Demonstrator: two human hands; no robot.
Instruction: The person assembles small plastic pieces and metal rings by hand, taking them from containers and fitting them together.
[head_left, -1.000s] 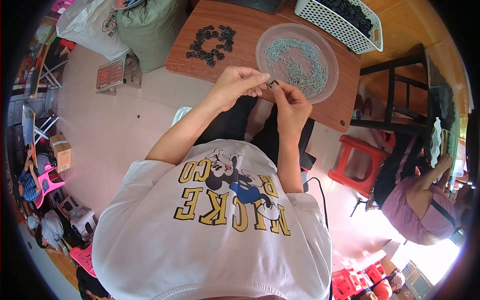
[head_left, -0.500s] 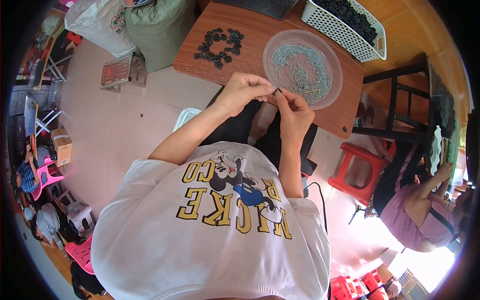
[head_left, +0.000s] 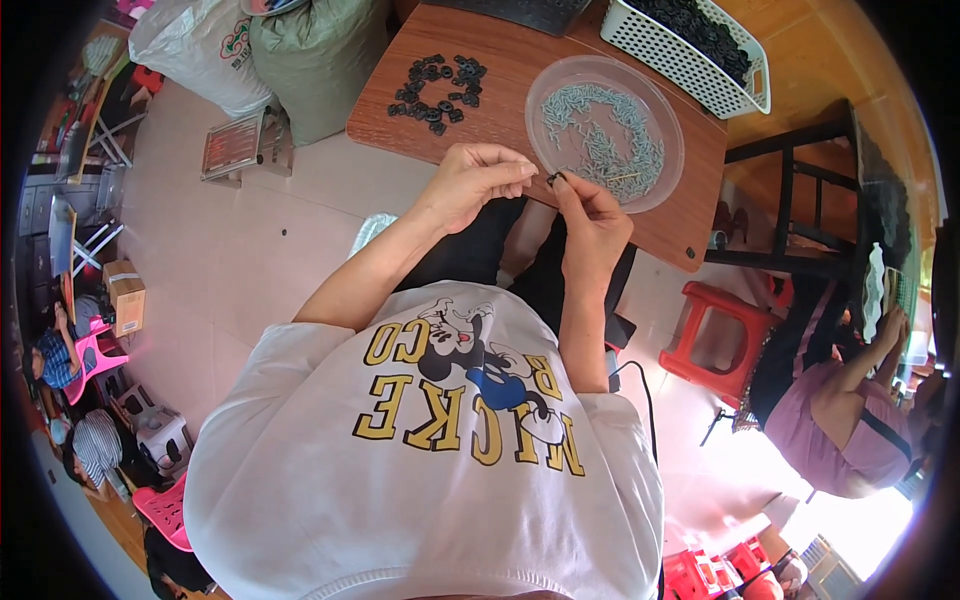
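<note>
Two hands — left hand (head_left: pixel 470 185), right hand (head_left: pixel 590 215) — each grip pinching one tiny dark ring (head_left: pixel 551 179).

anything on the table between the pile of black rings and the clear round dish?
Head view: bare brown wood between the pile of small black rings and the clear round plastic dish; nothing lies there on the wooden table.

Rings (head_left: pixel 437 92) left of dish (head_left: pixel 604 132) — basket (head_left: pixel 690 45) behind.
</note>
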